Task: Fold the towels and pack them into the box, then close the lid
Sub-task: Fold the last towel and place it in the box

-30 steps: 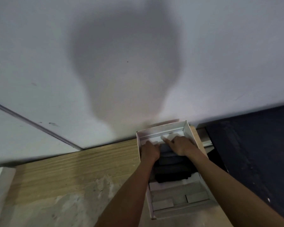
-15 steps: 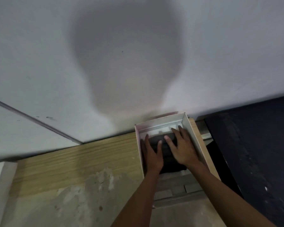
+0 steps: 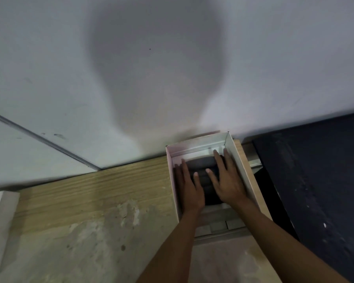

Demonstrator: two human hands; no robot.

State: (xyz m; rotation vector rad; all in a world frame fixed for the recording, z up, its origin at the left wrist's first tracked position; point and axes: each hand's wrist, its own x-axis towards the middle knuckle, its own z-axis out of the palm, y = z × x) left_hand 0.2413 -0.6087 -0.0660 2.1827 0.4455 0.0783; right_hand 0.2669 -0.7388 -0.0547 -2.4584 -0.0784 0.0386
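Now the dark towels (image 3: 201, 176) are pressed flat inside the white box (image 3: 241, 166) at the table's far edge, left hand (image 3: 189, 190) and right hand (image 3: 228, 180) spread open on top. Soft, springy cloth is judged likely; edges are best tucked under.

We find no legible text, label, brand or number on any surface in view. We read no signs either.

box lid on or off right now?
Off. The box is open-topped; both hands, left hand and right hand, press flat on dark towels inside.
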